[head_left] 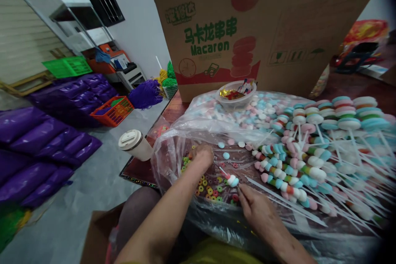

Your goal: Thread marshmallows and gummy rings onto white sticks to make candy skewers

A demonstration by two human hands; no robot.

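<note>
My right hand [255, 204] pinches a white stick that carries a short stack of candies [232, 180], blue and white with a small red piece near the stick's tip. Over the pile of colourful ring candies [210, 192] reaches my left hand [202, 156]; its fingertips are blurred and hidden, so what they touch cannot be made out. A few loose round candies [226, 155] lie between the hands and the marshmallow heap [262, 111]. Bare white sticks [287, 202] rest on the plastic sheet beside my right hand.
Finished candy skewers [291, 173] are piled at the right. A clear bowl [236, 95] with wrappers stands before a large cardboard box [216, 16]. A lidded cup [136, 145] is at the table's left edge. Purple bags [37, 144] and an orange basket [113, 111] are on the floor.
</note>
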